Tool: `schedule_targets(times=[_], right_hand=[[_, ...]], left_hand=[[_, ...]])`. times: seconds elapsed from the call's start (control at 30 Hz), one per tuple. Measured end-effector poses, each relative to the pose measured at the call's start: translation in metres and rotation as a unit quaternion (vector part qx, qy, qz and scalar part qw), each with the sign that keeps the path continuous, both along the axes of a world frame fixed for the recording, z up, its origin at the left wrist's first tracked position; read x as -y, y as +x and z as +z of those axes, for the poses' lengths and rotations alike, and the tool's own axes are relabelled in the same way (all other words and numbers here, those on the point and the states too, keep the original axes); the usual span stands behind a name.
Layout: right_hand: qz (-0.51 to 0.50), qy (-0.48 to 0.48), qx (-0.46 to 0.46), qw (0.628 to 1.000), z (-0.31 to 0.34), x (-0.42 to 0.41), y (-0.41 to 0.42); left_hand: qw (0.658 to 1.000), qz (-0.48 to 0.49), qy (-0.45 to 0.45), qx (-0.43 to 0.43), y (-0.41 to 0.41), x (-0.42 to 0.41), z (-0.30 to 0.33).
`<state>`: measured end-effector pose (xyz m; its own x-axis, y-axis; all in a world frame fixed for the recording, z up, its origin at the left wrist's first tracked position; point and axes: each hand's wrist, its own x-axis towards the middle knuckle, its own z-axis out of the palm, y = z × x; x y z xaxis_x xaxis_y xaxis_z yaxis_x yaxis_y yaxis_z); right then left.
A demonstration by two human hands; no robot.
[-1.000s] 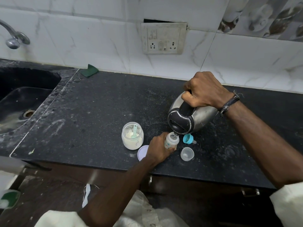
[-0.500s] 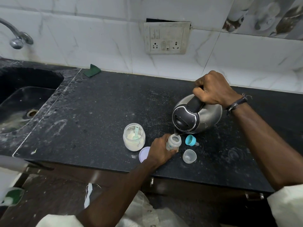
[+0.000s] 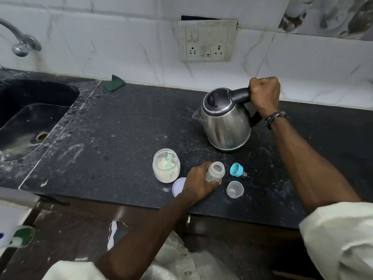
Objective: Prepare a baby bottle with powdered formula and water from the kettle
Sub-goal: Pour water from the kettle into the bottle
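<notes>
A steel kettle [image 3: 225, 126] with a black lid stands upright on the dark counter [image 3: 121, 128], and my right hand [image 3: 264, 93] grips its black handle. My left hand [image 3: 198, 181] holds the small open baby bottle [image 3: 215, 171] upright near the counter's front edge. Left of it is an open jar of formula powder [image 3: 166, 168] with a green scoop inside. The jar's pale lid [image 3: 178, 186] lies partly under my left hand. A blue teat ring [image 3: 236, 169] and a clear bottle cap [image 3: 234, 189] lie right of the bottle.
A black sink [image 3: 30, 118] with a tap [image 3: 20, 44] is at the left. A green scrub pad [image 3: 114, 82] lies by the tiled wall. A wall socket panel [image 3: 206, 40] is above the counter. The counter's front edge runs just below the bottle.
The kettle was tilted with its spout over the bottle. My right hand has swung it upright and moved it back and to the right onto the counter. My left hand stays on the bottle.
</notes>
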<state>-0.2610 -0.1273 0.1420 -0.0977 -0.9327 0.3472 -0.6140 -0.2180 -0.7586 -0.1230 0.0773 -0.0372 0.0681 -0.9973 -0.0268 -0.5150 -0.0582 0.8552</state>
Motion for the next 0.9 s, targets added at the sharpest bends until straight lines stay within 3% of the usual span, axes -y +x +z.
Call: schedule_targets(times=[0.17, 0.37, 0.9], right_hand=[[-0.112, 0.045, 0.100, 0.988, -0.015, 0.011, 0.027], [-0.175, 0.071, 0.211, 0.959, -0.034, 0.020, 0.058], [-0.214, 0.106, 0.242, 0.940, -0.062, 0.037, 0.074]], left_hand=[[1.000, -0.002, -0.009, 0.013, 0.001, 0.000, 0.003], [1.000, -0.006, -0.006, 0.004, 0.002, -0.001, 0.003], [1.000, -0.006, 0.014, 0.014, 0.003, 0.000, 0.004]])
